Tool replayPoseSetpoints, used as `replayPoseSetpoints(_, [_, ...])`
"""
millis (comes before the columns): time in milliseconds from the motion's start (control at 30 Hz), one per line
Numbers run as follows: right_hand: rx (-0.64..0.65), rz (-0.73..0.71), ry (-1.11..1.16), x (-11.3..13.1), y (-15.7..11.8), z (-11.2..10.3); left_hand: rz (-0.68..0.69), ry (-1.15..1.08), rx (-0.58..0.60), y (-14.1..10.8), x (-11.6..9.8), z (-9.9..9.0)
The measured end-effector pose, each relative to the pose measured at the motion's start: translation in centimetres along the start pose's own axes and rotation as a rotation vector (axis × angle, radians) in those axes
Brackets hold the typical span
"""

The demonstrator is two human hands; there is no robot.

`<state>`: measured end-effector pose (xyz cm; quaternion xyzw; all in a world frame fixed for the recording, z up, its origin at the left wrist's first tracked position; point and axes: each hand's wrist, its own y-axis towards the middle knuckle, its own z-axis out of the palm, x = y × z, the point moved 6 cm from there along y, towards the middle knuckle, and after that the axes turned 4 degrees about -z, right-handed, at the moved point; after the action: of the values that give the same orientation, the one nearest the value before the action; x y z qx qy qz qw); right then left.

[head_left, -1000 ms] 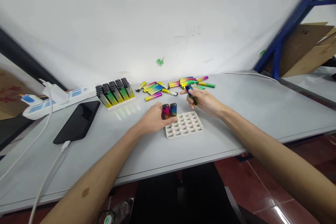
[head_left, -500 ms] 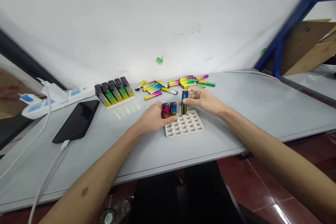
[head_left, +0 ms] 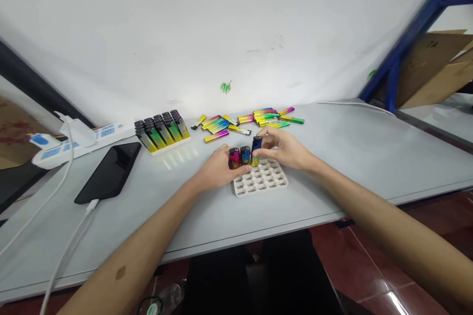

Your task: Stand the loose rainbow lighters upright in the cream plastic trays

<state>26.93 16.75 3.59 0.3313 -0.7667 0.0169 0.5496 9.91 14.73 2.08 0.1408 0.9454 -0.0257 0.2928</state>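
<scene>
A white tray (head_left: 261, 188) with rows of slots lies on the table between my hands. A pink lighter (head_left: 234, 158) and a blue lighter (head_left: 245, 155) stand upright in its back left slots. My left hand (head_left: 218, 167) grips the tray's left end, its thumb running along the front of these two lighters. My right hand (head_left: 281, 147) pinches a blue-and-yellow lighter (head_left: 256, 143) upright beside the blue one, its lower end at the tray's back row. Whether that end is fully seated cannot be made out.
Loose colourful lighters (head_left: 218, 125) lie behind the tray, with a second pile (head_left: 268, 117) to their right. A filled lighter tray (head_left: 162, 133) stands left, near a charging phone (head_left: 109, 172) and a power strip (head_left: 107, 130). A white wall (head_left: 229, 34) rises behind the table.
My right hand has moved the blue-and-yellow lighter left and down, next to the blue lighter at the tray. My left hand has stayed on the tray's left end.
</scene>
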Motion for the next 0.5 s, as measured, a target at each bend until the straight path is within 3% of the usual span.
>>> replayPoseSetpoints(233, [-0.028,-0.054,-0.239,0.9,-0.3,-0.6,-0.009,-0.022,-0.010,0.0,-0.1,0.0])
replayPoseSetpoints(500, [0.049,-0.052,-0.234,1.3,-0.7,0.0,0.049,0.016,-0.011,0.1,-0.4,0.0])
